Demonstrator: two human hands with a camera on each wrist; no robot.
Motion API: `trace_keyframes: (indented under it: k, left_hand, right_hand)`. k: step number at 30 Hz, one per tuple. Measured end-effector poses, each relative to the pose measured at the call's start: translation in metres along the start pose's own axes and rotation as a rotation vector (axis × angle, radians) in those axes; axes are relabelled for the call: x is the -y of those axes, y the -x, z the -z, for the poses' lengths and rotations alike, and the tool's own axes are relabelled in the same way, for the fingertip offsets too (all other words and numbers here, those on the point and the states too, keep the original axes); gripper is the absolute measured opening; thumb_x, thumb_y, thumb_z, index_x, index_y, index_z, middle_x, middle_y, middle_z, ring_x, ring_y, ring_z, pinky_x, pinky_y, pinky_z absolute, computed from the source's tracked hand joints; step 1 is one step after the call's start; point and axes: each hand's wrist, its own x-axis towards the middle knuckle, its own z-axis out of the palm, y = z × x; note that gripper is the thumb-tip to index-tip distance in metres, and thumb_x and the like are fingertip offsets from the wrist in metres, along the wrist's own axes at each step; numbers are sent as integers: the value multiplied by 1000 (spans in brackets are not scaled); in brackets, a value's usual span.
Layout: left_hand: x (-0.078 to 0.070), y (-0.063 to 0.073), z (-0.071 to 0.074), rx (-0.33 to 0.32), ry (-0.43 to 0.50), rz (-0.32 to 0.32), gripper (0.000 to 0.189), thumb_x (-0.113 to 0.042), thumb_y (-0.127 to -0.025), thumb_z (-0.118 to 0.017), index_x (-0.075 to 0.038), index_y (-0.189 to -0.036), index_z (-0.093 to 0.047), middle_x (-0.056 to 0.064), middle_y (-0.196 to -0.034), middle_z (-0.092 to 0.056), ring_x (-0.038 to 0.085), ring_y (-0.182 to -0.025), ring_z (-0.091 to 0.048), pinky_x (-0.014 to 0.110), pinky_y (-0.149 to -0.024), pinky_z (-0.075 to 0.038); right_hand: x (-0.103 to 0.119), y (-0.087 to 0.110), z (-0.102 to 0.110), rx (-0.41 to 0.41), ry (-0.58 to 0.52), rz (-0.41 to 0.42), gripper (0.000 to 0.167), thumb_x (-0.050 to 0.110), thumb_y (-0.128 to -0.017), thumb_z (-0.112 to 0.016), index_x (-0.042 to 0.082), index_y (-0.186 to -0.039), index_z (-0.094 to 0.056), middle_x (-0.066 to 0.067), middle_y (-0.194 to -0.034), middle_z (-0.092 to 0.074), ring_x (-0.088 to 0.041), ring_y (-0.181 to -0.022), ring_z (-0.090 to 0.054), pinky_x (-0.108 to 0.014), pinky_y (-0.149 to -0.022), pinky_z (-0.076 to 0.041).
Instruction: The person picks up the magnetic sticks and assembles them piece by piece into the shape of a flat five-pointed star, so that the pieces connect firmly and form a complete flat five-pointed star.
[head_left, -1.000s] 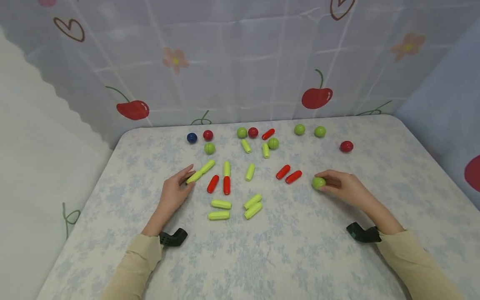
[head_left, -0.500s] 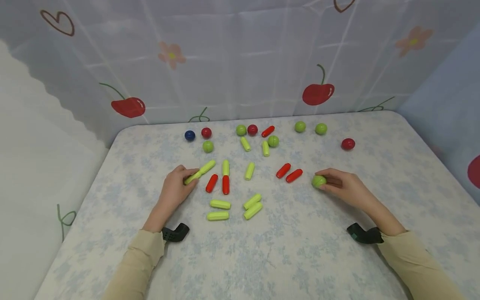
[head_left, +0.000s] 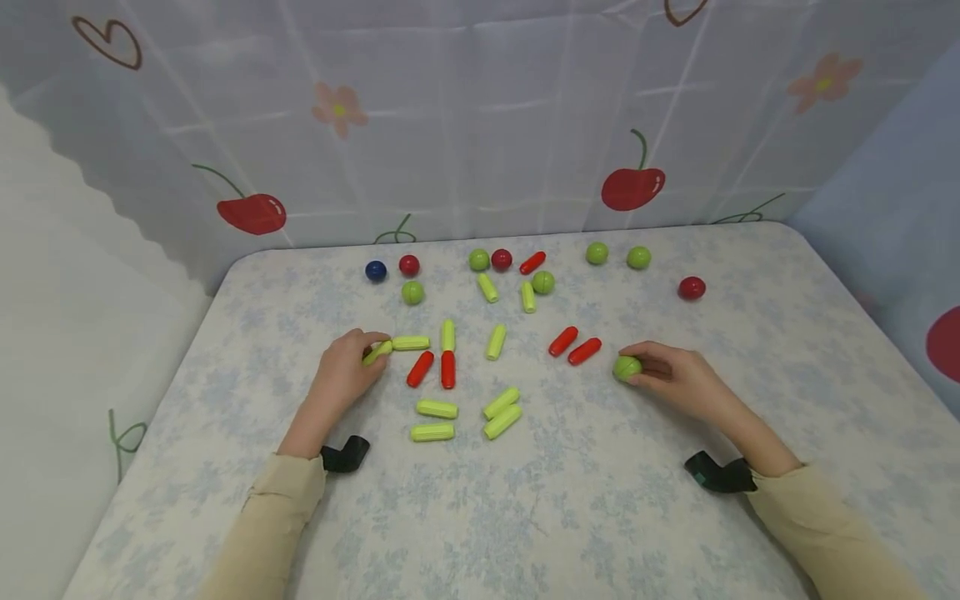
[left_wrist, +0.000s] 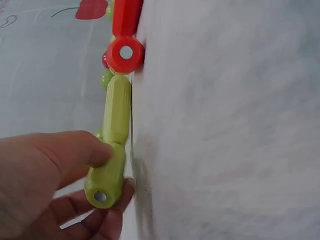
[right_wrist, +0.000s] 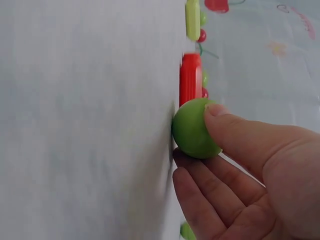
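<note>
On the left, my left hand (head_left: 343, 367) pinches a yellow-green magnetic stick (left_wrist: 106, 175) between thumb and fingers. A round metal disc shows in its near end. Its far end meets a second yellow-green stick (head_left: 411, 342), and the two form a bend in the head view. Just beyond, a red stick (left_wrist: 126, 54) shows its own metal disc in the left wrist view. To the right, my right hand (head_left: 671, 377) holds a green ball (right_wrist: 194, 128) low at the tabletop, thumb on one side and fingers on the other.
A yellow-green and a red stick (head_left: 447, 369) stand end to end mid-table. Two red sticks (head_left: 585, 351) lie left of the right hand. Several yellow-green sticks (head_left: 432, 432) lie nearer. Along the back are green balls, red balls (head_left: 692, 288) and a blue ball (head_left: 376, 271), before a curtain (head_left: 480, 125).
My left fingers have closed around the near stick and turned it, so the once straight pair now bends, the far stick lying sideways. My right hand has shifted slightly left with the green ball.
</note>
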Motion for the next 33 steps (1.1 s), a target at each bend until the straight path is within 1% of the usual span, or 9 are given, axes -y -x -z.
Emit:
trace_keyframes:
  k: [4, 7, 9, 11, 14, 18, 24, 27, 33]
  left_hand:
    - [-6, 6, 1, -26, 113, -24, 29, -9, -89, -65, -2, -117, -64, 13, -92, -60, 25, -78, -54, 38, -68, -45]
    - [-14, 10, 3, -40, 149, -44, 28, -11, -88, -66, -2, -115, -66, 12, -97, -62, 23, -79, -55, 37, -68, -45]
    - [-19, 11, 5, -40, 130, -45, 28, -11, -88, -66, -2, -115, -66, 10, -93, -61, 22, -72, -52, 35, -62, -44]
    - [-20, 12, 6, -38, 86, -42, 28, -9, -88, -65, -2, -116, -66, 9, -85, -57, 21, -65, -47, 33, -56, -40]
    - [-19, 13, 7, -20, 28, -28, 28, -7, -89, -63, -1, -117, -66, 9, -78, -50, 21, -58, -40, 32, -51, -36]
    - [-12, 13, 6, 6, -17, 7, 27, -5, -89, -61, -1, -115, -66, 9, -75, -47, 21, -56, -37, 31, -49, -34]
    - [0, 12, 8, 36, -55, 14, 28, -5, -92, -56, -3, -118, -65, 10, -77, -46, 21, -56, -35, 31, -49, -33]
    - [10, 13, 13, 25, -39, 50, 29, -6, -94, -54, -2, -122, -62, 12, -80, -47, 21, -57, -35, 32, -49, -33]
    - [38, 18, 29, -10, 19, 142, 33, -6, -96, -50, 2, -127, -56, 19, -88, -47, 25, -61, -36, 35, -52, -33]
  right_hand:
    - [7, 0, -9, 16, -104, -31, 33, 2, -84, -69, 0, -116, -61, -14, -113, -60, -28, -101, -61, -30, -81, -49]
    - [12, 0, -19, 20, -214, -52, 33, 2, -84, -68, 0, -116, -60, -14, -114, -59, -28, -102, -60, -26, -80, -49]
    - [14, 0, -24, 25, -276, -55, 33, 2, -85, -68, -1, -116, -59, -15, -113, -60, -28, -102, -60, -25, -79, -49]
    - [15, 0, -28, 29, -316, -56, 33, 1, -85, -67, -2, -117, -59, -16, -113, -60, -28, -102, -60, -25, -79, -49]
    - [16, 0, -32, 23, -334, -55, 33, 0, -85, -67, -3, -117, -58, -17, -112, -60, -28, -101, -61, -25, -78, -50]
    - [16, 1, -33, 22, -340, -52, 33, -1, -85, -67, -3, -117, -58, -17, -112, -60, -29, -102, -60, -25, -78, -50]
    - [15, 2, -32, 17, -341, -47, 34, -3, -84, -67, -4, -117, -58, -18, -112, -60, -29, -102, -60, -25, -78, -50]
    - [15, 2, -32, 16, -344, -41, 34, -4, -84, -66, -5, -117, -58, -18, -112, -60, -30, -102, -60, -24, -78, -50]
    - [15, 1, -32, 20, -345, -32, 34, -4, -84, -66, -5, -117, -57, -19, -112, -59, -30, -102, -60, -24, -77, -50]
